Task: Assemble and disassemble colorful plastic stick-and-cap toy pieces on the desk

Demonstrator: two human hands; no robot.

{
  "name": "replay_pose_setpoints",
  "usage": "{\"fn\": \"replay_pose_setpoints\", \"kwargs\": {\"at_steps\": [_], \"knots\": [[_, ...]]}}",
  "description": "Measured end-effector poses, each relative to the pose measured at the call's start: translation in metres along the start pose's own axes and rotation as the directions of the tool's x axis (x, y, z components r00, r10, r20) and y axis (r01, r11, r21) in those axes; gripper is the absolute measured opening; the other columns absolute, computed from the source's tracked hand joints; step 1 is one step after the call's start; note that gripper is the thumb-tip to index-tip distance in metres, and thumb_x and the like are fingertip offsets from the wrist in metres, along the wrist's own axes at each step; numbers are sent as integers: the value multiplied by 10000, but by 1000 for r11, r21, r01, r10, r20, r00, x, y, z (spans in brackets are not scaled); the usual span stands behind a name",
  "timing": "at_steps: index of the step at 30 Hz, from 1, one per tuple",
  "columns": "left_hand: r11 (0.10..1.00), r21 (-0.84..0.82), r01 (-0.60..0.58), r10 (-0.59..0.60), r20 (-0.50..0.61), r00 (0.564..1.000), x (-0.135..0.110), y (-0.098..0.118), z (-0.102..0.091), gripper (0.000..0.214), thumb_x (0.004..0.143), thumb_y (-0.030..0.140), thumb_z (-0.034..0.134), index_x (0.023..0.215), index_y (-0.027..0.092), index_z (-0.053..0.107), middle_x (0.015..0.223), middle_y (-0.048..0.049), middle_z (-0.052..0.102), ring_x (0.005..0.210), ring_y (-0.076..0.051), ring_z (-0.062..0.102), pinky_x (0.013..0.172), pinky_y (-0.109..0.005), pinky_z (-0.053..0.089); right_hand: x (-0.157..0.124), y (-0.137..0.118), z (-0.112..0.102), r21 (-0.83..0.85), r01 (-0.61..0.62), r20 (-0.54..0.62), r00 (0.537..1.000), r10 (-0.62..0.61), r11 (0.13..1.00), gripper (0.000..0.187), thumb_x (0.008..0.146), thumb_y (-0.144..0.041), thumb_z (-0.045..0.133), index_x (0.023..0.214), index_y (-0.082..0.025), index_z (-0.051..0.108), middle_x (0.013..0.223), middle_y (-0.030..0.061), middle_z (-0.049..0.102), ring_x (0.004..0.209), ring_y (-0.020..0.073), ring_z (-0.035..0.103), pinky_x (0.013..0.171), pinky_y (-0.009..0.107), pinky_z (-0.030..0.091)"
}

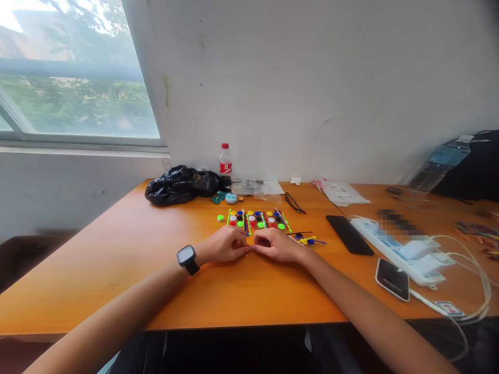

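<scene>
My left hand (228, 245), with a black watch (187, 256) on its wrist, is closed in a pinch low over the table. My right hand (276, 245) is pinched too, and the fingertips of both hands meet. Whatever is between them is too small to make out. Just beyond my hands lie rows of small round plastic pieces (251, 219) in several colours, with thin coloured sticks (286, 220) between the groups. A lone green round piece (220, 218) sits at the left end. Near my right wrist lie loose yellow, blue and black sticks (307, 240).
Along the wall are a black plastic bag (175, 187), a red-capped bottle (225, 161) and clear plastic packaging (265, 189). Glasses (294, 203) lie to their right. On the right are a black phone (349, 235), a white power strip (390, 246), a charging phone (392, 279) and cables.
</scene>
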State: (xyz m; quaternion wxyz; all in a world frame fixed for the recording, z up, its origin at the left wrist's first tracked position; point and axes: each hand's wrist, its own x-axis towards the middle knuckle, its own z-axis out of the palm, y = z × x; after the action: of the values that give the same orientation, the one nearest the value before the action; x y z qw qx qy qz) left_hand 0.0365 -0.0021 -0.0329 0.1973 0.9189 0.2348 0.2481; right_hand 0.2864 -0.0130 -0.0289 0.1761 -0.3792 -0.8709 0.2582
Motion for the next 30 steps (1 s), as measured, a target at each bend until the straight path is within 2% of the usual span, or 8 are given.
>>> {"fn": "replay_pose_setpoints", "kwargs": {"at_steps": [6,11,14,18,21,23,26,30], "knots": [[999,48,19,-18,-23,1000,-6,-4,6,299,982,306,642,711,178,636,783,-26,603,669,-122,514,640,-261,398,0,1,0,-6,-5,-1,1000,5,1000,252,994,-412,643,874,-191,656,794,7,664,714,154,552,630,265,363],[998,52,26,-21,-97,995,-10,6,6,225,1002,352,617,877,203,729,853,-49,674,762,-158,603,703,-275,451,0,-2,-6,83,-10,-61,998,15,996,269,1013,-448,614,974,-199,708,881,33,695,761,170,587,665,276,417],[995,63,79,-65,-191,979,-10,13,0,233,1007,412,624,995,215,748,913,-56,698,773,-164,599,706,-282,450,1,-7,-10,120,-22,-122,992,37,992,320,1026,-488,585,1033,-201,726,887,34,692,722,160,556,639,277,406],[985,50,166,-141,-328,934,-10,11,-9,371,1086,421,481,897,191,703,841,-51,660,733,-159,557,677,-280,417,0,-14,-11,140,-23,-164,985,46,990,362,1034,-512,569,1091,-198,738,860,22,670,656,139,479,615,277,370],[978,18,206,-187,-352,917,-10,3,-12,457,1114,421,411,829,182,677,774,-37,630,691,-154,541,659,-279,406,0,-17,-11,169,-11,-146,989,36,986,386,1040,-529,554,1188,-214,723,925,30,685,696,146,503,650,277,387],[974,-16,226,-216,-363,907,-10,-2,-12,471,1119,424,396,848,182,696,813,-49,666,732,-165,590,687,-280,431,1,-16,-11,229,2,-150,988,34,974,437,1043,-576,522,1109,-198,731,912,40,679,726,157,522,661,279,395],[968,-61,245,-248,-422,872,-11,-6,-12,488,1125,427,370,895,184,725,907,-68,723,845,-190,666,770,-290,471,2,-11,-15,346,26,-266,961,72,938,576,1024,-675,475,848,-169,689,763,36,598,682,157,486,615,280,371],[958,-55,281,-268,-519,812,-10,-11,-13,471,1125,437,361,963,192,730,941,-70,728,894,-204,677,810,-308,481,2,-5,-20,421,17,-368,917,154,907,607,999,-716,482,780,-176,651,635,-12,459,566,129,362,543,283,291]]}}
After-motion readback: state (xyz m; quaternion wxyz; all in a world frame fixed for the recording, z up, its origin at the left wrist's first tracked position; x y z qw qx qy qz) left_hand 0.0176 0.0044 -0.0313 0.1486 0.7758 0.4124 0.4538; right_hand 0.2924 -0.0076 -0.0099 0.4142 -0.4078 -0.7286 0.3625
